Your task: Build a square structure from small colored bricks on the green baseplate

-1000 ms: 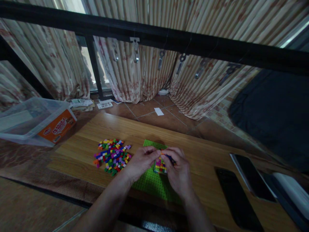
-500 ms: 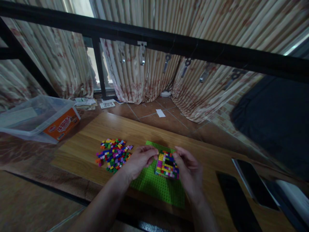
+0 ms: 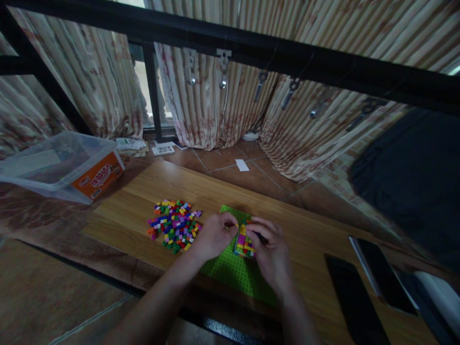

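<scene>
A green studded baseplate [image 3: 233,270] lies on the wooden table [image 3: 136,211]. A small multicoloured brick build [image 3: 244,242] stands on it. My left hand [image 3: 214,235] is curled at the build's left edge, fingers pinched against it. My right hand [image 3: 271,254] covers the build's right side, fingers bent down onto it. A pile of small loose coloured bricks [image 3: 174,225] lies just left of my left hand.
A clear plastic tub with an orange label [image 3: 68,165] stands at the far left. Two dark phones [image 3: 354,299] [image 3: 383,273] lie at the right of the table. A black rail [image 3: 251,45], curtains and tiled floor are beyond the table.
My hands spread apart, uncovering the build, and have now closed in on it again, the right hand covering its right side. The view has shifted slightly.
</scene>
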The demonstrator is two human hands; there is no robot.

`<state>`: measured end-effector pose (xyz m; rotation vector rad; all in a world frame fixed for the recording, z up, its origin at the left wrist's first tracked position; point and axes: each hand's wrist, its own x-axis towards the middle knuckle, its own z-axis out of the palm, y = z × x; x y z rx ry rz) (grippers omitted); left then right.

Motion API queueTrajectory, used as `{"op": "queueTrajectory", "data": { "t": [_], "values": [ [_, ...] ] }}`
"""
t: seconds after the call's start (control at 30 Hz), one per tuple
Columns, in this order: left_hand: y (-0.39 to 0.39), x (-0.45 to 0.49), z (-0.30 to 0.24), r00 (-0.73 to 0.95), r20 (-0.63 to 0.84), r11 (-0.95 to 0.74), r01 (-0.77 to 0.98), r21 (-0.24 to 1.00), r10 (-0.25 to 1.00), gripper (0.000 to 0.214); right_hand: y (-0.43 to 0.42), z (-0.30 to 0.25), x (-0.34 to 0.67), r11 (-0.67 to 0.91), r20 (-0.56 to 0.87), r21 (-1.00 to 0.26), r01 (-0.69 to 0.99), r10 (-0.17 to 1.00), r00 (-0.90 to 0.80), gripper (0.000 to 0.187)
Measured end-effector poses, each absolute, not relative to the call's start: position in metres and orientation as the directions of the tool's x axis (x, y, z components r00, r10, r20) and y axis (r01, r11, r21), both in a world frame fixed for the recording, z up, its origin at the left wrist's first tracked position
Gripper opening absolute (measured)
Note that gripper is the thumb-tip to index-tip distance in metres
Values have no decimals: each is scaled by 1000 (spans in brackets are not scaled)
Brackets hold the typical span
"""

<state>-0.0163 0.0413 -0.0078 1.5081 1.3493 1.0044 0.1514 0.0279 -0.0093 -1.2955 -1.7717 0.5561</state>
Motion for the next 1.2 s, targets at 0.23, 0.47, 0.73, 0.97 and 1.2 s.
{"op": "queueTrajectory", "data": {
  "t": [0.23, 0.47, 0.73, 0.97, 1.2],
  "values": [
    [37, -12, -12, 90, 81, -116, 502, 857, 993, 16, 32, -25, 149, 174, 230, -827, 534, 972, 40, 13],
    [33, -6, -1, 87, 50, -89, 532, 842, 995, 18, 39, -27, 143, 78, 153, -888, 453, 980, 130, 13],
    [33, 1, -1, 53, 6, -35, 555, 831, 999, 14, 40, -23, 141, 16, 106, -865, 501, 983, 152, 16],
    [35, 0, 1, 48, 35, -55, 529, 847, 998, 12, 39, -22, 142, 66, 144, -864, 499, 982, 120, 17],
    [36, 0, 0, 65, 44, -69, 454, 888, 997, 11, 39, -24, 147, 84, 133, -904, 419, 987, 90, 18]
  ]
}}
